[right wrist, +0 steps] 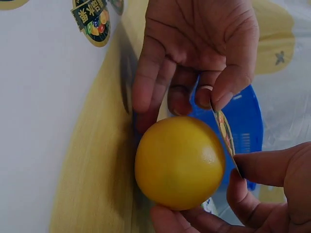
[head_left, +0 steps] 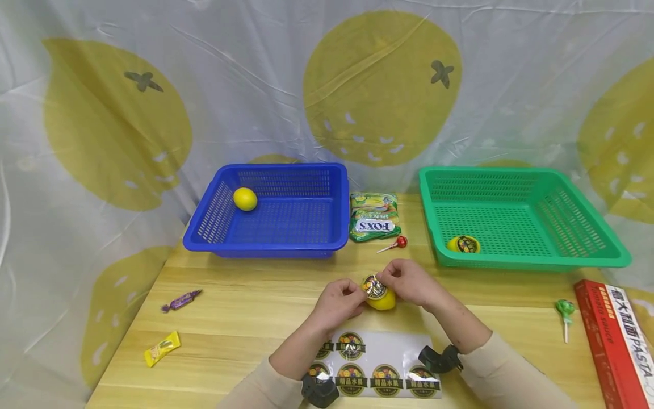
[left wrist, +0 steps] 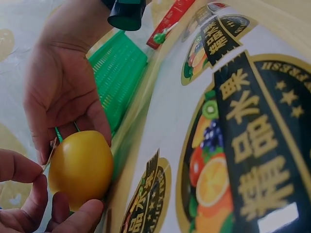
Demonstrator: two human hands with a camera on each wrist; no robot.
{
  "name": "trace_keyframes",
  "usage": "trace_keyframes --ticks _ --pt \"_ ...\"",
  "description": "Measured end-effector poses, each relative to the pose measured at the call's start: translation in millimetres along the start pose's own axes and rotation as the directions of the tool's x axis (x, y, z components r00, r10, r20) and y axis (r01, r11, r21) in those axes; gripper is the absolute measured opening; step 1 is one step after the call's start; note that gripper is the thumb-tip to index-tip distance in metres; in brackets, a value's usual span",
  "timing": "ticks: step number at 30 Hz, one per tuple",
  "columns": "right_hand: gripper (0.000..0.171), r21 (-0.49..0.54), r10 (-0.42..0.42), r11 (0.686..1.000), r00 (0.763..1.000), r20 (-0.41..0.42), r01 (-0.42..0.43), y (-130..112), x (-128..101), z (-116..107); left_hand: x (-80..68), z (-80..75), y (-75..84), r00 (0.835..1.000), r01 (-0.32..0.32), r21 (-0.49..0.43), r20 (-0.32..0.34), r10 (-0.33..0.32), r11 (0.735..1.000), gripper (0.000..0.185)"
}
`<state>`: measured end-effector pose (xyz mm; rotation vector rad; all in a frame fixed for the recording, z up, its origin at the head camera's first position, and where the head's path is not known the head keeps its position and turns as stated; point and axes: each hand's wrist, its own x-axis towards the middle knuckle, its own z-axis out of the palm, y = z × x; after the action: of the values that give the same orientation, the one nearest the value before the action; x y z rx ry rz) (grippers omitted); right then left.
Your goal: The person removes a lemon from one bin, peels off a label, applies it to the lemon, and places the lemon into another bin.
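A yellow lemon (head_left: pixel 383 301) sits on the wooden table between the two hands. Over its upper side, a round fruit sticker (head_left: pixel 374 287) with a dark banner is held at its edges. The left hand (head_left: pixel 337 305) pinches the sticker's left edge between thumb and forefinger. From the other side, the right hand (head_left: pixel 411 282) pinches the opposite edge. In the right wrist view the sticker (right wrist: pixel 225 133) stands slightly apart from the lemon (right wrist: pixel 180 162), while other fingers of both hands lie around the fruit. A sheet of stickers (head_left: pixel 385 379) lies below the hands.
A blue basket (head_left: pixel 271 247) holds a plain lemon (head_left: pixel 245 199); a green basket (head_left: pixel 536 261) holds a stickered lemon (head_left: pixel 464 245). Between them lie a candy bag (head_left: pixel 374 216) and red lollipop (head_left: pixel 401 242). Wrapped candies (head_left: pixel 162 348) are at left; a green lollipop (head_left: pixel 565 309) and pasta box (head_left: pixel 613 341) at right.
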<state>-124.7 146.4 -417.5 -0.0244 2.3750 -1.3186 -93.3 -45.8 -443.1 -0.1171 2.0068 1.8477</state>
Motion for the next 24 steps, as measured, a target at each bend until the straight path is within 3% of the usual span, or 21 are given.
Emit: trace_keyframes --ticks 6,11,15,19,22,24 --pt "0.02 0.006 -0.003 1.0 0.999 -0.035 0.003 0.5 -3.7 1.7 2.4 -1.3 1.1 0.999 -0.031 0.024 -0.031 0.032 0.999 0.012" --pt "0.02 0.069 -0.016 0.997 0.995 -0.101 0.023 -1.5 -11.2 4.0 1.7 -4.2 8.6 0.987 -0.122 0.12 -0.094 0.134 0.985 0.014" --pt "0.021 0.171 -0.031 0.984 0.99 -0.136 0.054 -9.4 -19.3 2.3 -3.1 -8.1 22.4 0.963 -0.238 0.184 -0.083 0.256 0.954 0.014" --pt "0.021 0.238 -0.077 0.964 0.982 -0.173 0.117 -22.0 -28.3 -1.9 -7.5 -12.1 38.9 0.926 -0.358 0.208 -0.045 0.374 0.91 0.009" --pt "0.023 0.271 -0.103 0.95 0.975 -0.197 0.155 -32.1 -33.8 -4.9 -10.5 -14.4 51.7 0.905 -0.41 0.201 -0.031 0.424 0.89 0.007" --pt "0.025 0.282 -0.111 0.944 0.971 -0.21 0.169 -37.7 -36.9 -6.2 -12.0 -15.7 58.3 0.9 -0.421 0.196 -0.031 0.435 0.885 0.006"
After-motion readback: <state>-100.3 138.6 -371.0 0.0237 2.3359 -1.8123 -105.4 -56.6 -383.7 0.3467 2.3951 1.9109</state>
